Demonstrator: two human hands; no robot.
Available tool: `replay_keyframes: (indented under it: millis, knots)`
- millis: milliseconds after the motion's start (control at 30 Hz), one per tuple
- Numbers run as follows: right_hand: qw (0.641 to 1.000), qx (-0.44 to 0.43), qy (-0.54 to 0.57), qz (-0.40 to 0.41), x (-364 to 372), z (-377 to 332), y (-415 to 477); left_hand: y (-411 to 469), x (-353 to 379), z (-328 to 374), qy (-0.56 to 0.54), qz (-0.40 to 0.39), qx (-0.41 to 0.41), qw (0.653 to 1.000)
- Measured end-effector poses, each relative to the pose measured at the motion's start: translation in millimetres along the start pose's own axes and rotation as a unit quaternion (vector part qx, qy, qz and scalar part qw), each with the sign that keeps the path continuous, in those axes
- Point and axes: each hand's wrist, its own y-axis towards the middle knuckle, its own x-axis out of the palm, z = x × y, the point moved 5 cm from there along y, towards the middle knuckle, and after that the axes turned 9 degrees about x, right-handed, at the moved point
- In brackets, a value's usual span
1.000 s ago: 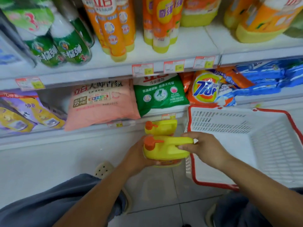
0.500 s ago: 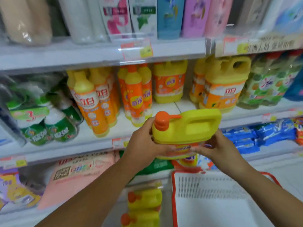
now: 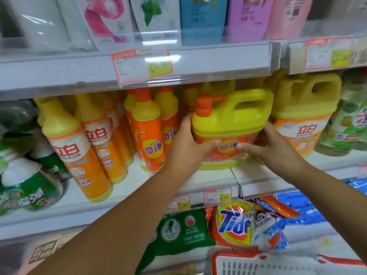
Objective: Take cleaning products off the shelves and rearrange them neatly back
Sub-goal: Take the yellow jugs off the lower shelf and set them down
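Note:
A yellow detergent jug (image 3: pixel 232 120) with an orange pump cap and an orange label stands on the middle shelf (image 3: pixel 214 177), near its front edge. My left hand (image 3: pixel 188 147) grips its left side and my right hand (image 3: pixel 268 147) grips its right side, thumbs across the label. A larger yellow jug (image 3: pixel 303 108) with a built-in handle stands just to its right. More yellow jugs sit behind it, mostly hidden.
Tall orange and yellow bottles (image 3: pixel 87 147) crowd the shelf's left part, with green bottles (image 3: pixel 25 183) further left. Pastel refill pouches (image 3: pixel 200 18) line the shelf above. Below lie a green bag (image 3: pixel 178 233) and a Tide bag (image 3: pixel 234 225). A red-rimmed white basket (image 3: pixel 278 264) sits at the bottom right.
Both hands lifted the jug from near the floor up to the middle shelf and pushed it forward onto the board. The view tilted upward with it.

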Motion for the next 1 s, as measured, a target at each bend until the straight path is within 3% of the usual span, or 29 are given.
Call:
replay_keyframes:
  millis: [200,500,767,933,1000]
  knots:
    - [0.997,0.017,-0.055,0.044,20.3,19.0,22.1,-4.8,22.1,-48.8,0.082,0.003,-0.043,0.996]
    - [0.998,0.021,-0.017,0.050,39.3,50.2,49.6,-7.8,34.2,-83.3,0.197,0.034,-0.070,0.977]
    - [0.991,0.047,-0.100,0.074,48.0,58.9,52.0,-5.7,35.3,-93.3,0.259,0.037,-0.083,0.961]
    - [0.977,0.112,-0.163,0.083,50.0,58.1,51.6,-5.7,34.9,-84.8,0.252,0.014,-0.113,0.961]
    - [0.971,0.119,-0.168,0.122,44.8,43.7,33.8,-10.7,29.8,-64.1,0.253,0.014,-0.075,0.964]
